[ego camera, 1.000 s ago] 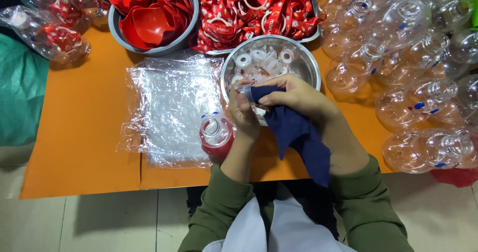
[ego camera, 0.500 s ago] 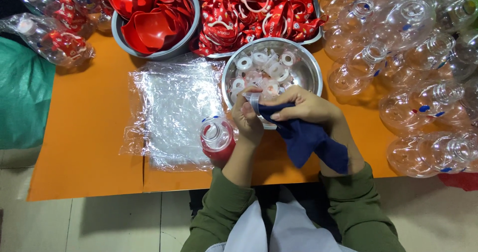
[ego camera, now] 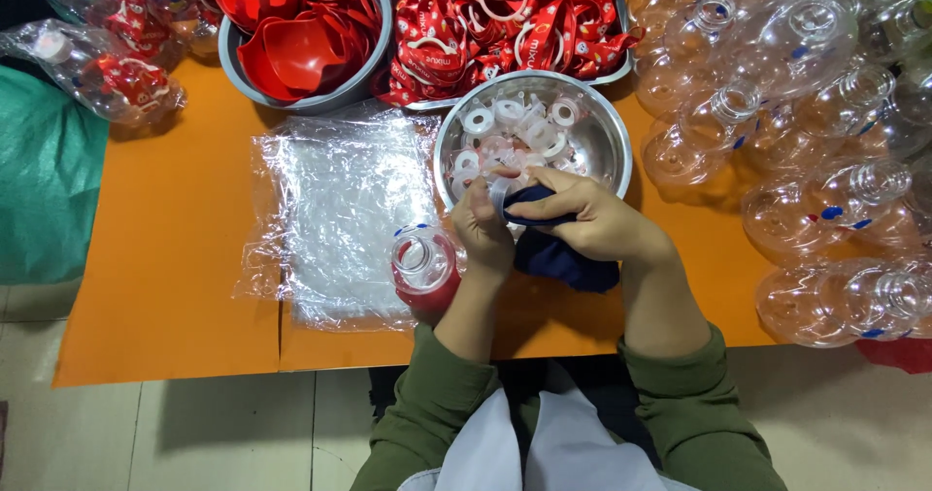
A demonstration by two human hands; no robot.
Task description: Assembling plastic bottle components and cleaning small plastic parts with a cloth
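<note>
Navy cloth: a dark blue rag (ego camera: 563,256) lies bunched under and around the right hand (ego camera: 597,221), part of it trailing onto the orange table (ego camera: 165,258) below the steel bowl (ego camera: 614,137).
Clear part: a small see-through ring or cap (ego camera: 501,192) sits pinched between the two hands at the near rim of the bowl; too small to tell its exact shape.
Left hand: the left hand (ego camera: 482,229) is curled, thumb and fingertips closed on the clear part from the left, wrist coming up from the lower edge of the view.
Right hand: fingers clenched over the cloth, pressing it against the clear part; knuckles point left, forearm angled in from the lower right in a green sleeve.
Open bottle: a clear bottle with red contents (ego camera: 424,266) stands uncapped just beside the left wrist, touching or nearly touching it.
Risk, tipping: the left wrist or elbow could knock that bottle over, since it stands so close and has no cap on.
Risk, slipping: the smooth plastic part could pop out of the pinch and drop among the other white rings (ego camera: 519,127) in the bowl, where it would be hard to tell apart.
Risk, snagging: the loose tail of cloth could drag over the plastic bags (ego camera: 340,210) and pull the crinkled stack out of place.
Nearby: a grey bowl of red funnels (ego camera: 291,49), a tray of red straps (ego camera: 505,16), and empty clear bottles (ego camera: 806,161) crowd the far and right sides.
</note>
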